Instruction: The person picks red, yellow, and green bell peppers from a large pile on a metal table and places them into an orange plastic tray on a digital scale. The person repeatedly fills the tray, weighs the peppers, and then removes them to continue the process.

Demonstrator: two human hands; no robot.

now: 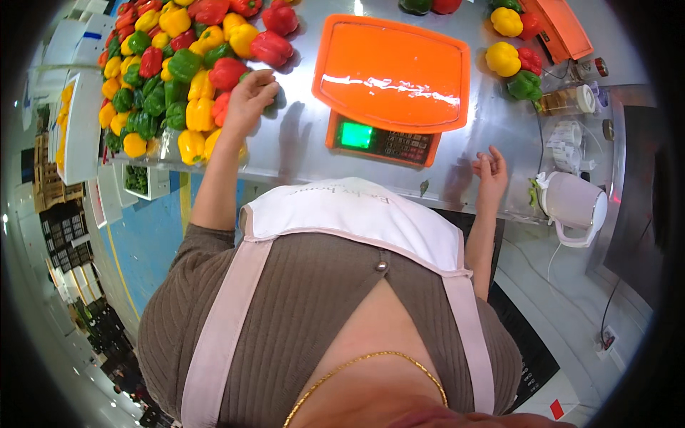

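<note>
My left hand (252, 96) is at the right edge of a heap of bell peppers, its fingers bent over a green pepper (271, 108) that the hand mostly hides. Beside it lie a red pepper (227, 73) and a yellow pepper (200, 114). A scale (342, 133) with a lit green display stands in front of me, topped by a bare orange tray (392, 68). My right hand (490, 173) hovers by the near table edge, right of the scale, with loosely bent fingers apart and nothing in them.
On the metal table's right side are several peppers (503, 59), an orange basket (562, 28), a lidded jar (571, 100), label rolls (565, 146) and a white pitcher (571, 207). A dark screen (631, 207) stands at the far right. White crates (80, 128) line the left.
</note>
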